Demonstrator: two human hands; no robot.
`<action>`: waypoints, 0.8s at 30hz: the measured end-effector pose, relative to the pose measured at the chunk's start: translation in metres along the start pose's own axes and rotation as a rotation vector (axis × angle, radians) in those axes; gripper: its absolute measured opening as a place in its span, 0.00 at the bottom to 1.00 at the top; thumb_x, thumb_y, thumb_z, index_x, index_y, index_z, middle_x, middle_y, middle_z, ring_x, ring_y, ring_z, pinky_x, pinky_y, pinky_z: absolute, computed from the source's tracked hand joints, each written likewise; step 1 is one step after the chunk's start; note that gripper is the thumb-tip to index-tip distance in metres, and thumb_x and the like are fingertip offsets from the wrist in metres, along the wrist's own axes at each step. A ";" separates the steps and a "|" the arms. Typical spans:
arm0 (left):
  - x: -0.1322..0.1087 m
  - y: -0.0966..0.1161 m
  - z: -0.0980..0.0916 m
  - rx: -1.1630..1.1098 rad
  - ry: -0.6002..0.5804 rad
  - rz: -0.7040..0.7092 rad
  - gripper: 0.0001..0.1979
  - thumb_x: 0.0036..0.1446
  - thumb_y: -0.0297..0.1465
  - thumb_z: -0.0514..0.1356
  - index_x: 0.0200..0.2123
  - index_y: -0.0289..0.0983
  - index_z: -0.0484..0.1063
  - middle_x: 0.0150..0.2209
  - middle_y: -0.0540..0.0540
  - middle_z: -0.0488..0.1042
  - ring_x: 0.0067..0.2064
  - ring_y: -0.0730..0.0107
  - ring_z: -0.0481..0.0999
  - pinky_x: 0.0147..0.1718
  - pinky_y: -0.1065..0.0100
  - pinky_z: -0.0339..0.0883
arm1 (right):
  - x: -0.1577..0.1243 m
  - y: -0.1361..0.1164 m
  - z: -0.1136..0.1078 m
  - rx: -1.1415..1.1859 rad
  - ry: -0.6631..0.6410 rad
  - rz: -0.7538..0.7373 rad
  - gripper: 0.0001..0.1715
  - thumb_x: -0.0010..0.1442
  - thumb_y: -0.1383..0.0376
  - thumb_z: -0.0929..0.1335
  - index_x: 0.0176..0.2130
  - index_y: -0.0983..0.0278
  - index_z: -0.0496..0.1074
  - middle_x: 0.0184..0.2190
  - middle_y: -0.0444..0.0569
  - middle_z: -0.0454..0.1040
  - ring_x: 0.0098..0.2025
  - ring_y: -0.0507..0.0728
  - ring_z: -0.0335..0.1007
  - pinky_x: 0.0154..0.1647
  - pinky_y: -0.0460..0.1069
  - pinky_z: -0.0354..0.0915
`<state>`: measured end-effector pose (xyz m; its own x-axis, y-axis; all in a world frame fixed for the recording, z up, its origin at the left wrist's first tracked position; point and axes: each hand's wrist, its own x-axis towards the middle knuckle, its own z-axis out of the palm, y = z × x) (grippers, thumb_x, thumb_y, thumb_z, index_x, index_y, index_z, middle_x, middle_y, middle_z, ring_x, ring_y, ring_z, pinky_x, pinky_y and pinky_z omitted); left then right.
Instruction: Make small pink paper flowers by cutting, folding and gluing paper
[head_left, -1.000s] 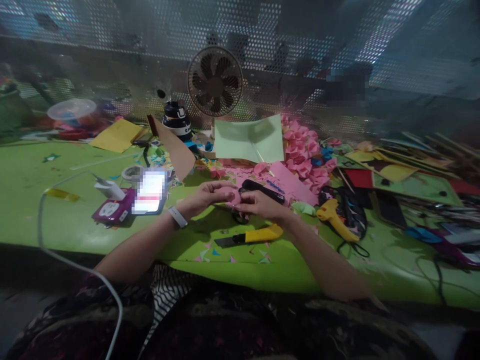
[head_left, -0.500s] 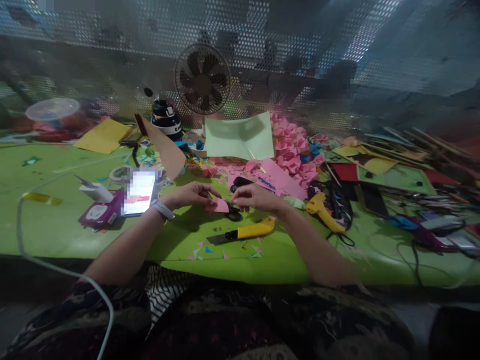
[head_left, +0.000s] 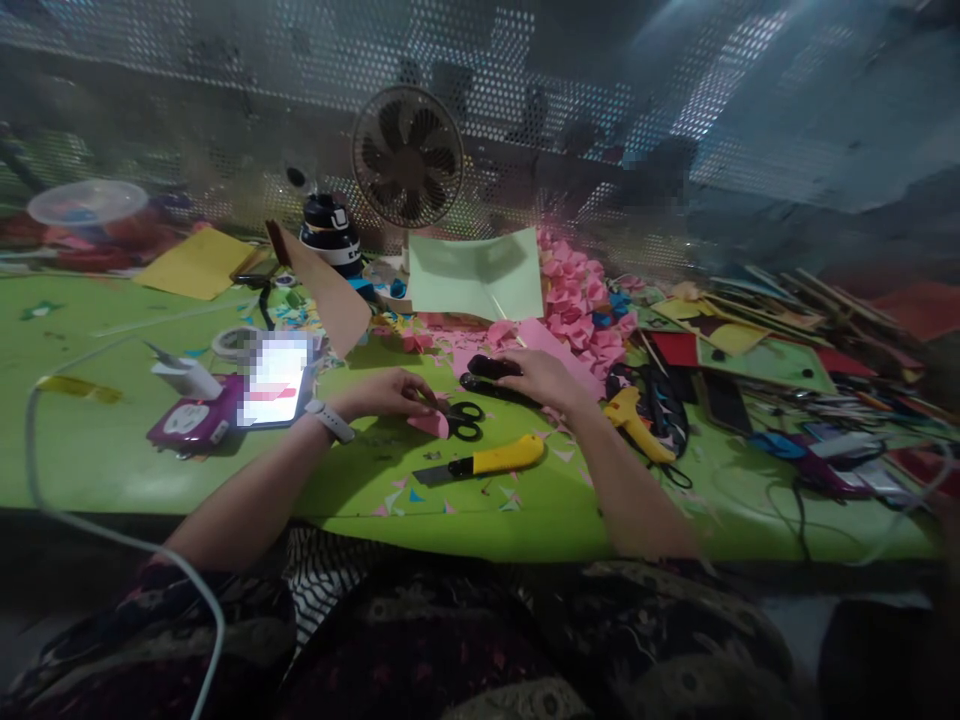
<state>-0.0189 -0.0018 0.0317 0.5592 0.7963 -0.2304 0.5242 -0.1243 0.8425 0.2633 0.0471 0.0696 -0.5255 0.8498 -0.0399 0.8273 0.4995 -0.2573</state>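
Note:
Between the fingers of my left hand (head_left: 397, 392) is a small curved piece of pink paper (head_left: 430, 425), held low over the green table. My right hand (head_left: 544, 377) is closed round the rear of a black stapler (head_left: 480, 378), whose jaws point left. Black-handled scissors (head_left: 468, 421) lie just right of the pink piece. Nearer to me rests a yellow-handled utility knife (head_left: 510, 456) with its blade to the left, among tiny paper scraps (head_left: 415, 496).
A lit phone (head_left: 277, 385) leans by a purple power socket (head_left: 191, 418) at left. Behind are a fan (head_left: 408, 155), a pale green sheet (head_left: 472, 275) and heaped pink paper pieces (head_left: 576, 290). A yellow glue gun (head_left: 634, 422) lies at right. A white cable (head_left: 112, 535) crosses the table's front edge.
My right hand has moved away from the pink paper, up and right, onto the stapler. My left hand keeps the paper, slightly lower, and the scissors now show more fully.

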 end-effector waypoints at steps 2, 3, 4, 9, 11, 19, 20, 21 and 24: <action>0.001 -0.001 0.000 0.015 -0.003 0.015 0.21 0.54 0.41 0.64 0.47 0.35 0.78 0.37 0.43 0.80 0.32 0.72 0.72 0.29 0.72 0.60 | -0.004 0.003 -0.007 0.000 -0.030 -0.044 0.19 0.61 0.60 0.70 0.52 0.61 0.74 0.52 0.53 0.78 0.51 0.63 0.73 0.48 0.52 0.65; 0.001 -0.001 0.000 0.021 -0.001 0.020 0.20 0.54 0.41 0.64 0.47 0.35 0.78 0.37 0.43 0.80 0.32 0.72 0.73 0.29 0.72 0.60 | -0.007 0.004 -0.011 0.003 -0.052 -0.055 0.19 0.61 0.59 0.71 0.51 0.60 0.74 0.51 0.52 0.78 0.50 0.63 0.74 0.47 0.52 0.65; 0.002 -0.002 0.001 0.023 0.001 0.026 0.20 0.54 0.40 0.63 0.46 0.35 0.78 0.38 0.43 0.80 0.33 0.72 0.73 0.30 0.72 0.61 | -0.009 0.004 -0.014 0.002 -0.079 -0.059 0.19 0.60 0.59 0.71 0.50 0.60 0.75 0.50 0.51 0.79 0.49 0.62 0.74 0.45 0.51 0.65; 0.002 -0.001 0.001 -0.021 -0.020 0.024 0.19 0.54 0.39 0.63 0.46 0.35 0.78 0.40 0.42 0.81 0.35 0.70 0.75 0.31 0.72 0.63 | -0.013 0.000 -0.018 -0.057 -0.165 -0.056 0.17 0.59 0.60 0.71 0.48 0.62 0.74 0.45 0.50 0.80 0.44 0.61 0.75 0.40 0.49 0.62; 0.000 0.001 0.001 -0.004 -0.019 0.002 0.19 0.53 0.39 0.64 0.45 0.34 0.78 0.38 0.43 0.80 0.33 0.71 0.74 0.30 0.73 0.62 | -0.013 -0.002 -0.016 -0.089 -0.160 -0.052 0.18 0.59 0.60 0.71 0.49 0.62 0.74 0.45 0.51 0.80 0.45 0.61 0.75 0.39 0.49 0.62; 0.000 0.000 0.001 0.133 0.001 -0.009 0.18 0.53 0.43 0.64 0.38 0.35 0.78 0.28 0.48 0.76 0.28 0.73 0.69 0.26 0.72 0.57 | -0.016 -0.005 -0.022 -0.118 -0.211 -0.007 0.18 0.60 0.59 0.70 0.49 0.61 0.72 0.45 0.51 0.79 0.44 0.61 0.74 0.36 0.49 0.60; 0.000 -0.001 0.001 0.124 -0.011 -0.001 0.17 0.53 0.43 0.64 0.37 0.34 0.78 0.29 0.47 0.77 0.28 0.73 0.69 0.27 0.72 0.58 | -0.017 -0.006 -0.023 -0.124 -0.229 0.000 0.18 0.59 0.59 0.70 0.48 0.61 0.72 0.45 0.51 0.79 0.43 0.60 0.74 0.36 0.49 0.59; 0.000 -0.001 0.001 0.113 -0.024 0.006 0.17 0.53 0.42 0.64 0.37 0.34 0.78 0.30 0.47 0.77 0.29 0.73 0.70 0.28 0.72 0.58 | -0.018 -0.007 -0.025 -0.131 -0.245 0.001 0.17 0.59 0.59 0.71 0.48 0.62 0.72 0.44 0.51 0.79 0.42 0.60 0.73 0.35 0.49 0.59; 0.000 0.000 0.002 0.105 -0.058 0.002 0.17 0.52 0.40 0.64 0.41 0.35 0.78 0.33 0.46 0.79 0.31 0.72 0.71 0.30 0.72 0.61 | -0.020 -0.013 -0.024 -0.146 -0.266 -0.018 0.16 0.59 0.58 0.71 0.45 0.63 0.72 0.42 0.51 0.78 0.40 0.59 0.73 0.33 0.49 0.58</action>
<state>-0.0181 -0.0025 0.0305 0.5951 0.7606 -0.2597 0.5858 -0.1893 0.7880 0.2681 0.0278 0.0968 -0.5577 0.7765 -0.2933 0.8272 0.5490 -0.1196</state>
